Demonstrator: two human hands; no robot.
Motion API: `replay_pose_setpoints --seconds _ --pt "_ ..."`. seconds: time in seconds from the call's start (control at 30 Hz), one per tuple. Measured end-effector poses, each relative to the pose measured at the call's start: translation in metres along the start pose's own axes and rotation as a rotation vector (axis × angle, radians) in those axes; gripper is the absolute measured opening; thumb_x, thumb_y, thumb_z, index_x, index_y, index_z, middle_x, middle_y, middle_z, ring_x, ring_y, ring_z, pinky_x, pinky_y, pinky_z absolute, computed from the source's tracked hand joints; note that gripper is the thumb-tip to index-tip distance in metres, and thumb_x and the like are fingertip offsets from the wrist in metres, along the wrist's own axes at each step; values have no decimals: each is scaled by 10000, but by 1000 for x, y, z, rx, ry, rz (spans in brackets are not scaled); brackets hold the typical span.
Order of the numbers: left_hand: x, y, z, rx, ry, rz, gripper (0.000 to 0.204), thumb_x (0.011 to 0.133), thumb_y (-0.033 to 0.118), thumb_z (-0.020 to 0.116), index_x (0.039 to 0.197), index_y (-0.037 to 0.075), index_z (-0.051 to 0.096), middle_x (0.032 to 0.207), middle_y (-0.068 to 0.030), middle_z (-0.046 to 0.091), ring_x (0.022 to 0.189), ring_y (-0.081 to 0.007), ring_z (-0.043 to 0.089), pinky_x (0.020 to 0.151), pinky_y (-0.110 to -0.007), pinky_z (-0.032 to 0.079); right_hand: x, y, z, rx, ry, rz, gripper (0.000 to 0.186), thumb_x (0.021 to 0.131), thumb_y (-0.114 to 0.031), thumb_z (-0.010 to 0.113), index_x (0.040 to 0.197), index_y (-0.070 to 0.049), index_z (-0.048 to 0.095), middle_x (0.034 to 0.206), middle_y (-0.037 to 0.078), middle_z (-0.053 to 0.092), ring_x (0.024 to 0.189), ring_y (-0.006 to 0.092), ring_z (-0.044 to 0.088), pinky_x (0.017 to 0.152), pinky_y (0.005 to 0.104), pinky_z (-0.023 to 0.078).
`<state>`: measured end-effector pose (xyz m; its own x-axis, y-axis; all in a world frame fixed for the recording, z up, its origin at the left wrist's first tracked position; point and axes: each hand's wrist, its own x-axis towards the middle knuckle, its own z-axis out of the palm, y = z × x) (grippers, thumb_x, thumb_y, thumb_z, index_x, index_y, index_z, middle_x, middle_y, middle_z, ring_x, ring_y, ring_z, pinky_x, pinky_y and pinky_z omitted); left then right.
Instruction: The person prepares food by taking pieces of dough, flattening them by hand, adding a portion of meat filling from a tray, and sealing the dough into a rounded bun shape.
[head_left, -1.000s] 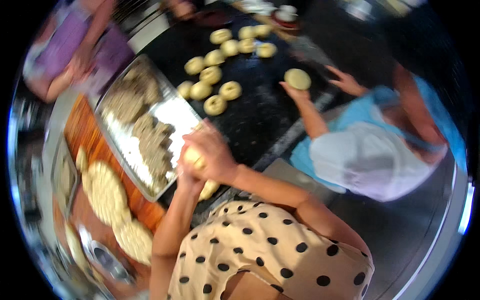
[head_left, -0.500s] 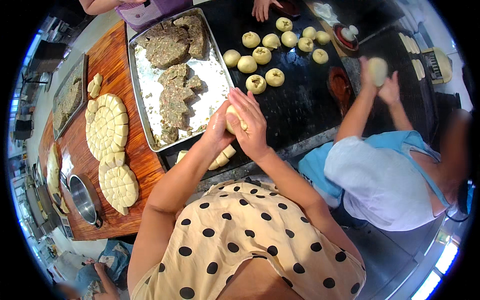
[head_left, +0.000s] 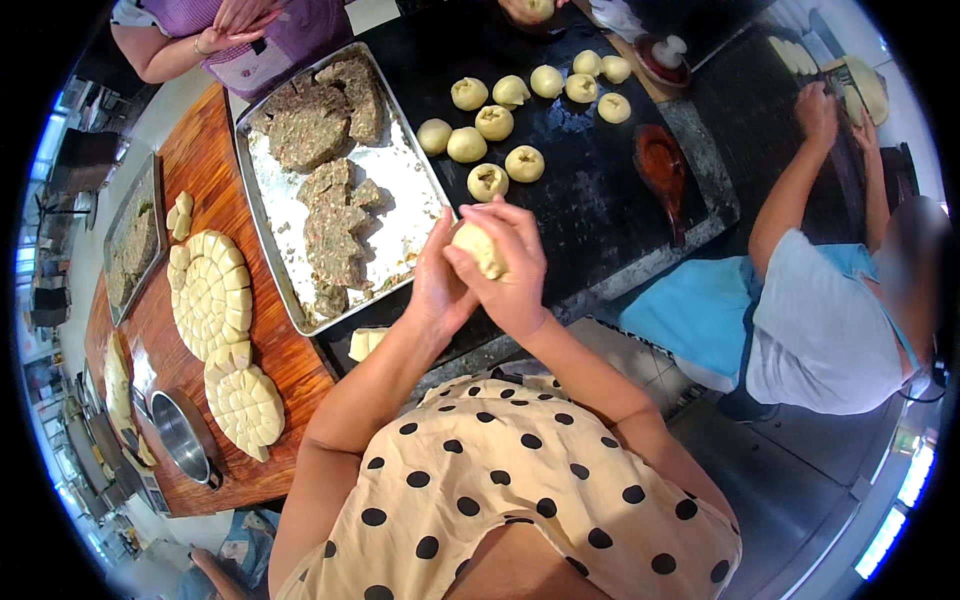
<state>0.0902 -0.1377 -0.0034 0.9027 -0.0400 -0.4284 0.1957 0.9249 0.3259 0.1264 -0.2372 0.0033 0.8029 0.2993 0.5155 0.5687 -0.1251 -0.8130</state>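
Both bare hands work on one pale yellow, rounded dough ball [head_left: 482,248], positioned above the black table [head_left: 590,200] beside the lower right corner of the rectangular silver metal tray [head_left: 390,225]. The left hand [head_left: 438,278] is half closed, its palm cupped against one side of the ball. The right hand [head_left: 518,275] is curled over the opposite side, with thumb and fingers bent around it. The ball is retained between the two; its underside is hidden.

Status, completed: twelve pale, round dough balls [head_left: 494,123] stand in a loose cluster on the black table. The nearest one [head_left: 488,182] shows a dark opening in its top, so its closure appears incomplete; whether all contain filling cannot be determined.

Status, in progress: the held ball appears to be at the shaping stage.

Status, remaining: the tray contains a large stock of brownish-grey minced filling [head_left: 305,125]. On the reddish-brown wooden table [head_left: 212,150], a large pale dough disc cut into small segments [head_left: 210,295] and a smaller segmented dough disc [head_left: 245,400] lie unshaped. A pale cut dough piece [head_left: 367,343] lies near the tray corner. Judging by these supplies, considerable work remains.
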Motion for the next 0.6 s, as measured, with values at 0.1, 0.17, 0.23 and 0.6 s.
replay_pose_setpoints --seconds 0.1,0.17,0.23,0.6 --pt "11 -23 -15 -14 111 48 609 1042 533 350 1403 62 487 1305 -114 591 1207 -245 577 1056 -412 451 -14 13 4 -20 -7 0 317 817 -103 764 1119 -29 702 1147 121 660 1068 275 631 1117 494 398" --pt "16 -30 -17 7 162 72 599 1040 521 359 1403 62 485 1305 -114 591 1204 -248 577 1054 -411 453 -14 20 0 -34 -3 -37 229 862 -95 718 1080 -24 712 1122 121 686 1082 276 640 1118 497 396" --pt "22 -34 -16 33 191 83 589 1038 510 367 1402 62 483 1304 -114 591 1201 -250 578 1052 -410 456 -14 27 -1 -11 6 -21 190 891 -85 680 1067 -26 720 1142 133 693 1111 284 642 1118 493 397" --pt "37 -19 -2 106 80 -31 572 1051 453 431 1469 62 404 1405 -128 520 1223 -250 568 1066 -392 448 21 55 -30 311 108 409 304 1021 -127 515 1238 34 654 1311 148 641 1214 238 593 1066 382 431"
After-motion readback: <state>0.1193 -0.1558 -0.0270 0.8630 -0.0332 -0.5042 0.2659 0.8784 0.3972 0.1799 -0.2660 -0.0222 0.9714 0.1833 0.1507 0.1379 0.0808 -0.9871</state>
